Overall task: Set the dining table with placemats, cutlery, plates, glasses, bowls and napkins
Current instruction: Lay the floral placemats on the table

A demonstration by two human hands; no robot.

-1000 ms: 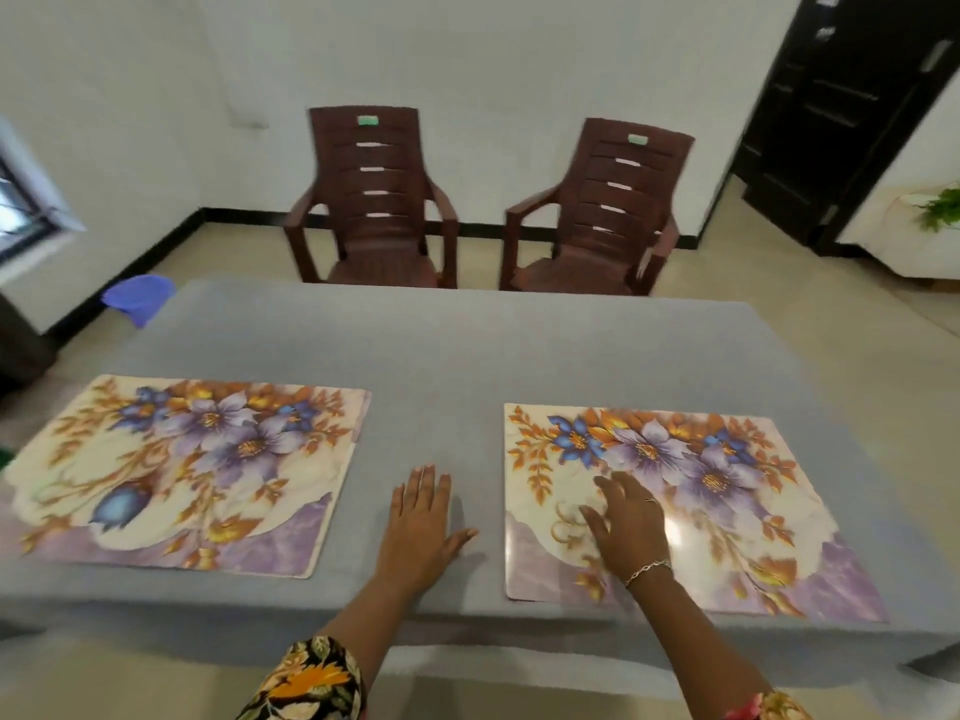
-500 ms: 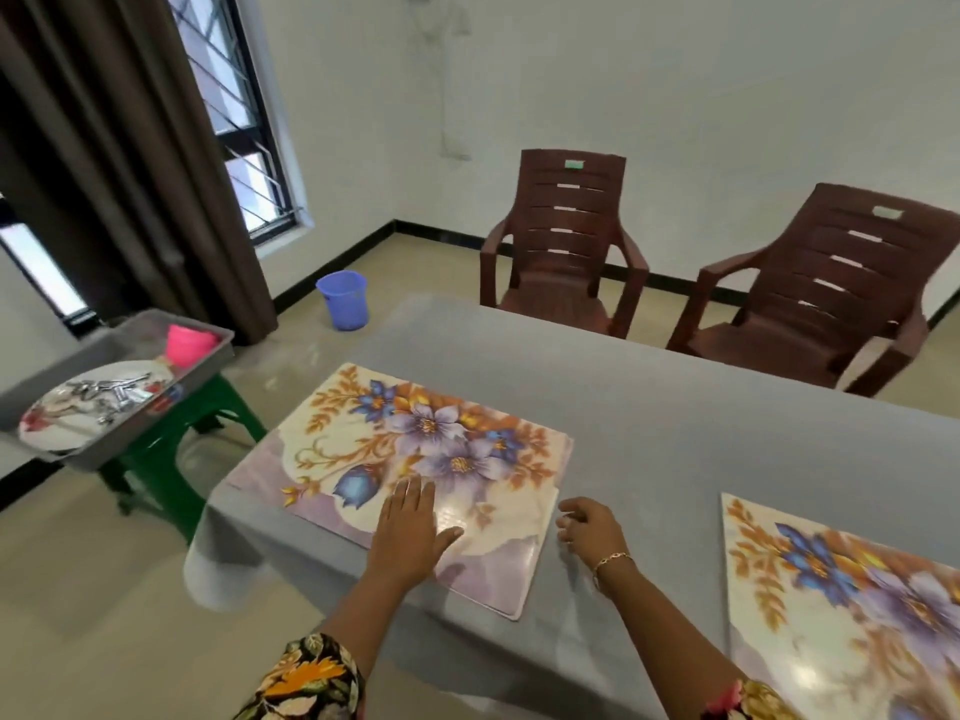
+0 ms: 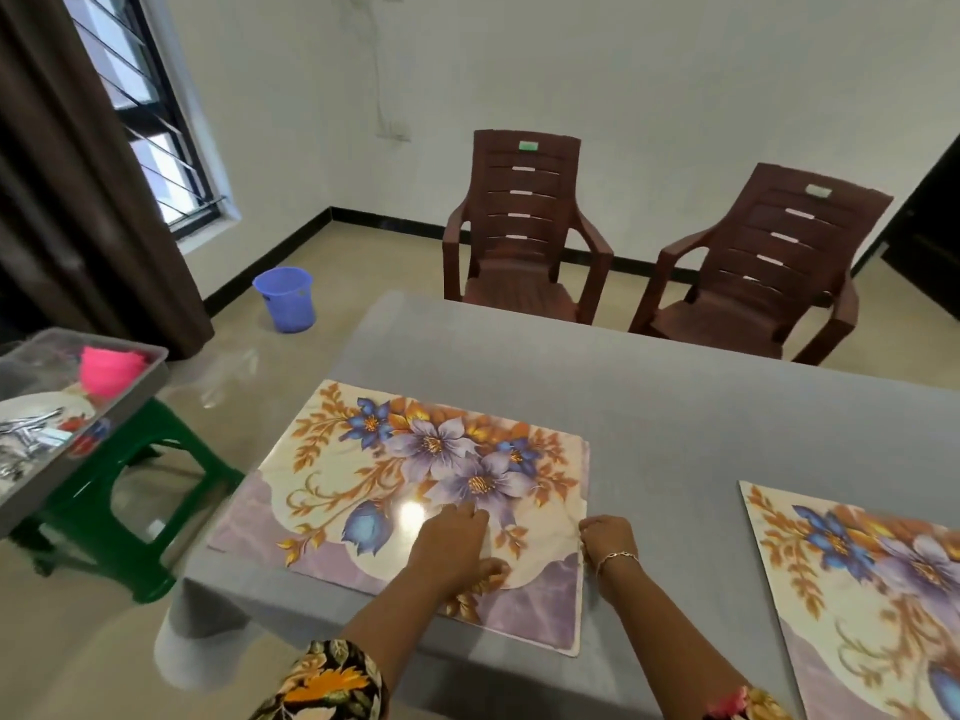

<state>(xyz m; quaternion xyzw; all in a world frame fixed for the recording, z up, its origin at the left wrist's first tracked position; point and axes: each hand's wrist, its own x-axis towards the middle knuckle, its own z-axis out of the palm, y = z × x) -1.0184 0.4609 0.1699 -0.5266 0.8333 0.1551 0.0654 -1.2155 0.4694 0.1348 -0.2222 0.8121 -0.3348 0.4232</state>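
Fingers (image 3: pixel 464 513) of the left hand (image 3: pixel 452 553) lie flat, pressing the placemat (image 3: pixel 415 459). The right hand (image 3: pixel 608 540) curls at the mat's right edge; I cannot tell whether it grips. A grey tray (image 3: pixel 150 376) holds a pink cup (image 3: pixel 109 368), plate (image 3: pixel 28 407) and cutlery (image 3: pixel 26 441). The placemat lies at the worktop's (image 3: pixel 675 418) near left corner, long axis along the near edge.

Bright daylight from the window (image 3: pixel 156 127), white glare spot on the placemat (image 3: pixel 410 511); soft blur, wide-angle bending at edges
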